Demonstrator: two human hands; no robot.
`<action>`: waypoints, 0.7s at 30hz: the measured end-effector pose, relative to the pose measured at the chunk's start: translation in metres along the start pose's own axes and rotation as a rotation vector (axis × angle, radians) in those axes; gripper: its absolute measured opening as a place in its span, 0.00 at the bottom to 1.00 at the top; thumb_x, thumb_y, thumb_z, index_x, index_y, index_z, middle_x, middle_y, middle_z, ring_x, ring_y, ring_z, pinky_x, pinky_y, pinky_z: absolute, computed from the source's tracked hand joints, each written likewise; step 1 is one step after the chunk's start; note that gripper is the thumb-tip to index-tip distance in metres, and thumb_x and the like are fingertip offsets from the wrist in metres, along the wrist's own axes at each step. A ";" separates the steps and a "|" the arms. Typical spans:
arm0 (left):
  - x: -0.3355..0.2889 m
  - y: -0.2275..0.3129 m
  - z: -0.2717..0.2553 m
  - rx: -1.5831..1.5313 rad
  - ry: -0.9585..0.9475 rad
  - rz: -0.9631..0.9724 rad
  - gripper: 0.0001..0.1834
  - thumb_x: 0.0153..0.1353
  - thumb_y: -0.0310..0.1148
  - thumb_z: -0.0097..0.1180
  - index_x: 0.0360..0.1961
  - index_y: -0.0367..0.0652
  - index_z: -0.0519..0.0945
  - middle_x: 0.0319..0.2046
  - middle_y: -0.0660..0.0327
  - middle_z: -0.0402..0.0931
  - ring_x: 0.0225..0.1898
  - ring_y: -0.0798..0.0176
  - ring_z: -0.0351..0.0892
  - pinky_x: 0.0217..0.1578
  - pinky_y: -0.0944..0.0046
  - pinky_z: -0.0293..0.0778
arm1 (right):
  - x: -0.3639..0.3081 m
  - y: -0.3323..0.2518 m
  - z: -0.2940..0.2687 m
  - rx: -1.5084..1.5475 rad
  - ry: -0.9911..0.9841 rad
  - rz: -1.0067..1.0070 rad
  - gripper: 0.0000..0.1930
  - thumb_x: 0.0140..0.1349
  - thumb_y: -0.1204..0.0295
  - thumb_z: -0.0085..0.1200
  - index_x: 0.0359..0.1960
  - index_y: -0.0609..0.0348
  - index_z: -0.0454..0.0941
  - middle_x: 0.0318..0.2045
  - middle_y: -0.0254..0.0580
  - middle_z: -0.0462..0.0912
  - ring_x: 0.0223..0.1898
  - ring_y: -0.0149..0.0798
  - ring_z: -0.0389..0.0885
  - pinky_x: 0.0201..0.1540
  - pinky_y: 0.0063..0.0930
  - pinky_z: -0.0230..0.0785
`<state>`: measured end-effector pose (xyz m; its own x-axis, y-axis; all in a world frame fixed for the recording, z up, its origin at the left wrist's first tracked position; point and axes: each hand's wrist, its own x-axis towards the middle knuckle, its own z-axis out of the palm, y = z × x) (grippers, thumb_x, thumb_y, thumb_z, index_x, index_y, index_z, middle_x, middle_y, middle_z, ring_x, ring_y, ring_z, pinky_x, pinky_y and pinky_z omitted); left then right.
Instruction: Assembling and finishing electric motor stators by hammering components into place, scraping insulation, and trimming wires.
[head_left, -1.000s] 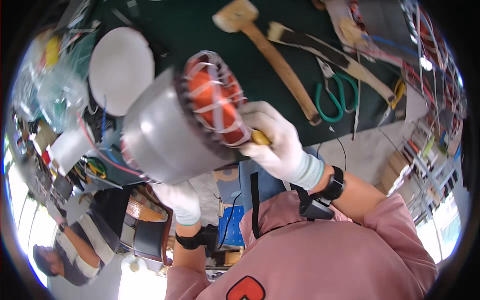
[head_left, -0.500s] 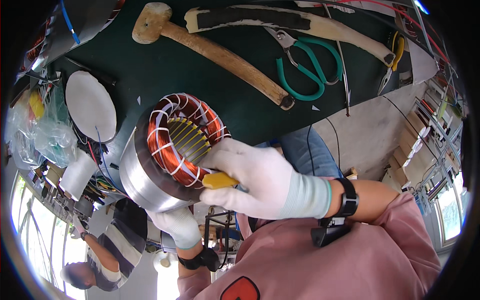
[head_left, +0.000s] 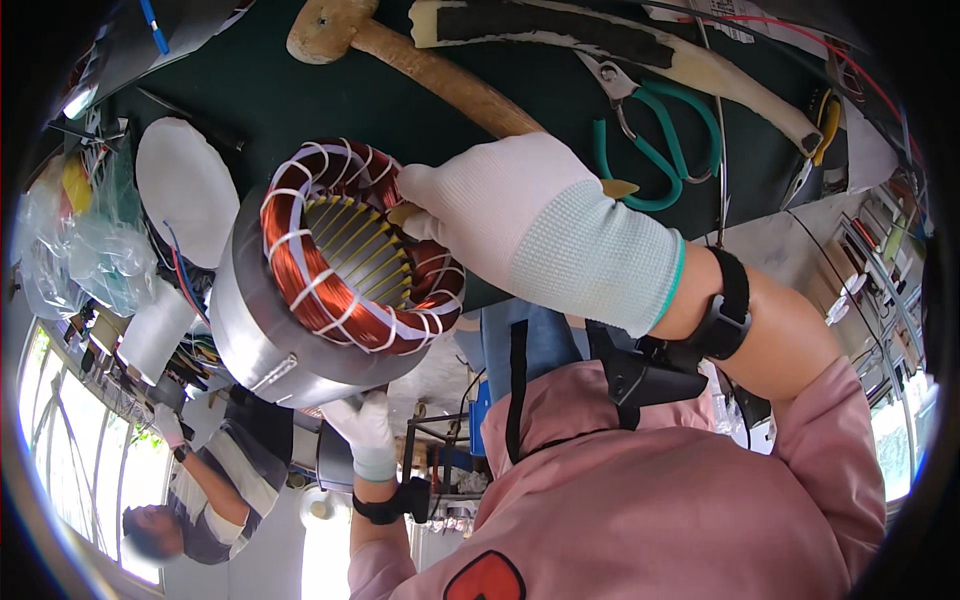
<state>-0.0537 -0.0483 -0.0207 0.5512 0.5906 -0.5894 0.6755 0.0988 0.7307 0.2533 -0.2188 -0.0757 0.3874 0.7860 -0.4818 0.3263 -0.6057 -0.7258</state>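
My right hand is closed around a yellowish stick, whose one end seems to peek out at my fingertips beside the copper coil, while the other sticks out on the right, past my glove. My left hand is lower, touching the near bottom edge of the motor; the metal hides most of those fingers, so I cannot tell how tightly they grip. The motor sits left of my right hand at the near side of the dark green table, tilted so its coil end faces up and toward the right. White ties loop around the coil, and the hollow inside is striped with yellow. Beyond it lies a wooden mallet, its handle end hidden behind my right hand. Far right are a pale bar with a black stretch, green-handled scissors and yellow-handled pliers. Just left of the motor is a white disc, with a clear plastic bag farther left
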 end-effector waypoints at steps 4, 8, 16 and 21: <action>0.051 -0.015 -0.029 0.944 -0.179 0.540 0.34 0.54 0.28 0.70 0.62 0.32 0.72 0.56 0.54 0.79 0.53 0.58 0.81 0.59 0.58 0.75 | 0.021 0.000 -0.014 -0.115 -0.330 0.001 0.16 0.72 0.57 0.51 0.46 0.56 0.82 0.30 0.49 0.86 0.38 0.52 0.87 0.40 0.45 0.79; 0.063 -0.036 -0.038 0.910 0.055 0.574 0.29 0.59 0.27 0.71 0.61 0.34 0.74 0.56 0.56 0.79 0.52 0.59 0.80 0.57 0.57 0.75 | 0.032 -0.019 -0.038 -0.109 -0.460 0.072 0.17 0.72 0.57 0.51 0.44 0.58 0.84 0.32 0.50 0.87 0.38 0.52 0.88 0.42 0.44 0.79; 0.069 -0.054 -0.045 0.784 0.033 0.461 0.29 0.59 0.26 0.71 0.61 0.35 0.74 0.55 0.56 0.79 0.52 0.58 0.80 0.56 0.57 0.75 | 0.016 -0.004 -0.038 -0.039 -0.366 -0.001 0.16 0.70 0.60 0.53 0.42 0.59 0.87 0.33 0.52 0.87 0.38 0.53 0.88 0.43 0.43 0.80; 0.066 -0.045 -0.054 0.810 0.019 0.436 0.29 0.59 0.26 0.71 0.60 0.35 0.74 0.55 0.55 0.79 0.51 0.58 0.80 0.56 0.56 0.76 | 0.021 0.039 0.043 0.296 -0.228 -0.089 0.10 0.69 0.66 0.58 0.48 0.53 0.85 0.48 0.36 0.86 0.49 0.34 0.83 0.53 0.33 0.74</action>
<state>-0.0743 0.0290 -0.0738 0.8343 0.4575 -0.3078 0.5505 -0.7223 0.4186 0.2371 -0.2208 -0.1357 0.1561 0.8614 -0.4833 0.0740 -0.4982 -0.8639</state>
